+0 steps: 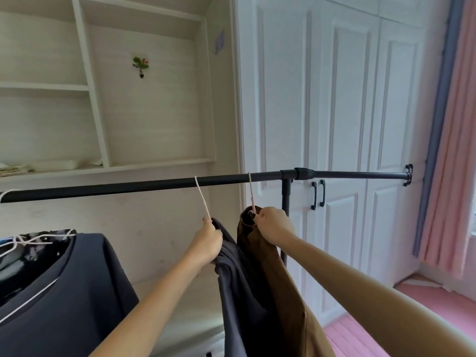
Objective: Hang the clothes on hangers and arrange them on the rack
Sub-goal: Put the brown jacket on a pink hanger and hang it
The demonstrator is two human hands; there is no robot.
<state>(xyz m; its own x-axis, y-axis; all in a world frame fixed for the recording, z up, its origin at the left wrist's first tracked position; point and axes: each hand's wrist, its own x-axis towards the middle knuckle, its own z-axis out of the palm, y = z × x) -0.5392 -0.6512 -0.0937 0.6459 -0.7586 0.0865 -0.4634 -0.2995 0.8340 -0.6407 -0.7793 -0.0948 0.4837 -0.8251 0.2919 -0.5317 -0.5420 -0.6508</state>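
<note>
Both hands gripping hangered garments

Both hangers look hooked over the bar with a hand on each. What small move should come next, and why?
Probably let go with the right hand: the brown garment hangs from a pink hanger already hooked over the rack bar. The left hand could then slide the grey garment to space them.
</note>
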